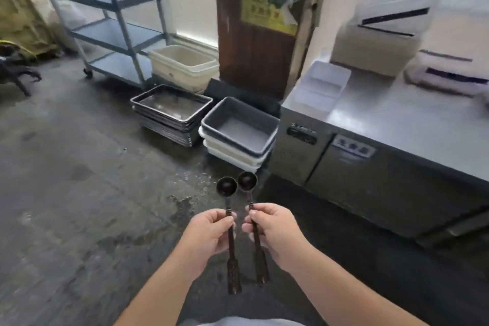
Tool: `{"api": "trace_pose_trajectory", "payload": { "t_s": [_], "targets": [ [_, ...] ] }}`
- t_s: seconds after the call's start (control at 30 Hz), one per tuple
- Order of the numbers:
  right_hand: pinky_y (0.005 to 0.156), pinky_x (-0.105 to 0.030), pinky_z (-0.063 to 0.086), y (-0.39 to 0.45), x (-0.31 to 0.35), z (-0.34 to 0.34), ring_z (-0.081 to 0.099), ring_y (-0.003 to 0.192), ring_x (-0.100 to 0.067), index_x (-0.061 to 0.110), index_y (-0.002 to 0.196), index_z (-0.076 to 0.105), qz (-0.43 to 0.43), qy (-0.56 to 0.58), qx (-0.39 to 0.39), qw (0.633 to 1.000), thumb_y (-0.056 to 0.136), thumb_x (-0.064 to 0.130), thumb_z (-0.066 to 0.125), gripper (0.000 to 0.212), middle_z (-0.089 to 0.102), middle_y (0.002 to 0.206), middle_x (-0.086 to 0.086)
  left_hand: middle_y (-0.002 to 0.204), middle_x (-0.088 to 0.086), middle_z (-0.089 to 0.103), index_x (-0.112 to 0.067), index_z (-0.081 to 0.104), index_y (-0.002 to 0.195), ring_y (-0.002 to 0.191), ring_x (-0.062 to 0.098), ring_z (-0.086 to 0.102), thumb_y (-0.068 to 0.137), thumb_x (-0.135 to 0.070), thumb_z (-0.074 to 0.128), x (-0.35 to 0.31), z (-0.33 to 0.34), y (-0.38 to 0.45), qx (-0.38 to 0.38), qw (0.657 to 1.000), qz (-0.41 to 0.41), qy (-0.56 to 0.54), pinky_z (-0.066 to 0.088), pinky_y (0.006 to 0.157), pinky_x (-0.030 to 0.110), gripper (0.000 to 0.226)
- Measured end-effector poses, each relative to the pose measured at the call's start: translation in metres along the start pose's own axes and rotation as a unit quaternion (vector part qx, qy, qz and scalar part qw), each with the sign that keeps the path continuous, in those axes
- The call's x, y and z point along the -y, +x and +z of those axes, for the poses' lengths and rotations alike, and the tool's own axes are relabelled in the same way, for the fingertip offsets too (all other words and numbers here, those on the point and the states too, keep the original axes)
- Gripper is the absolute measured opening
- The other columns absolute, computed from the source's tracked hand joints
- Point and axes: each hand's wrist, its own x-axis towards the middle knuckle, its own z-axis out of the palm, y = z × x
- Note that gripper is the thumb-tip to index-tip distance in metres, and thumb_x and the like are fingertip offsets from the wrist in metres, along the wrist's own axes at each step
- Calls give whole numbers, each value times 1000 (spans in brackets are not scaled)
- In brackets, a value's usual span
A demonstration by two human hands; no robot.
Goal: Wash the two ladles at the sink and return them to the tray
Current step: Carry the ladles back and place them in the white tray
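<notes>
Side by side, left hand (209, 233) and right hand (275, 230) each grip a ladle (227, 186) (247, 180), bowls pointing away.

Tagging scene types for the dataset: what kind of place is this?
Most likely a commercial kitchen's back area. Cues: a stainless under-counter fridge unit, a stack of metal trays on the wet floor, a three-tier trolley. Each hand holds a dark ladle; no sink in view.

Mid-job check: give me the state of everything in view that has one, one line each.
Left hand: shut on left dark long-handled ladle, bowl up.
Right hand: shut on right dark long-handled ladle, bowl up.
Stacked metal trays: on the floor, top one empty.
Grey plastic tub: empty, stacked on white tubs.
Grey three-shelf cart: shelves bare.
Concrete floor: wet in patches.
</notes>
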Motion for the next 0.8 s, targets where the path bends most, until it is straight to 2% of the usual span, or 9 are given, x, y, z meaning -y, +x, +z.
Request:
{"api": "trace_pose_trajectory", "payload": {
  "t_s": [0.13, 0.3, 0.37, 0.5, 0.67, 0.8],
  "targets": [
    [54, -26, 54, -2, 16, -80, 68, 63, -18, 6, 100, 68, 4, 60, -92, 994, 94, 4, 57, 13, 70, 67, -5, 69, 3, 65, -8, 70, 94, 54, 9, 62, 94, -4, 57, -18, 83, 34, 78, 995, -21, 60, 52, 50, 22, 14],
    [67, -32, 59, 9, 32, -141, 70, 66, -17, 7, 101, 69, -4, 99, -166, 981, 94, 6, 58, 13, 72, 72, -7, 67, 0, 70, -10, 71, 94, 59, 11, 65, 93, -6, 59, -41, 155, 73, 139, 981, -19, 133, 54, 63, 29, 12],
    [66, -31, 60, 25, 40, -157, 72, 66, -17, 8, 100, 70, -3, 112, -189, 976, 94, 7, 59, 12, 74, 72, -6, 70, 3, 70, -10, 71, 95, 64, 14, 66, 92, -7, 60, -53, 176, 92, 146, 977, -8, 157, 54, 64, 30, 11],
    [60, -25, 59, 71, 63, -179, 76, 73, -18, 16, 95, 72, 8, 105, -239, 965, 92, 13, 66, 8, 77, 75, -3, 82, 9, 72, -15, 72, 95, 78, 22, 67, 91, -11, 63, -81, 203, 143, 157, 968, 9, 197, 58, 71, 33, 11],
    [58, -23, 59, 142, 110, -189, 76, 73, -14, 19, 94, 72, 27, 107, -260, 959, 90, 14, 69, 8, 77, 73, 0, 78, 5, 73, -19, 73, 93, 73, 18, 68, 91, -13, 64, -129, 214, 224, 178, 955, 14, 237, 53, 62, 25, 11],
    [59, -24, 59, 196, 151, -193, 76, 73, -13, 23, 92, 72, 28, 111, -285, 952, 89, 13, 70, 11, 76, 87, -3, 68, -4, 71, -23, 74, 90, 67, 13, 68, 90, -15, 65, -169, 222, 283, 173, 955, 12, 240, 53, 57, 21, 12]
  ]
}}
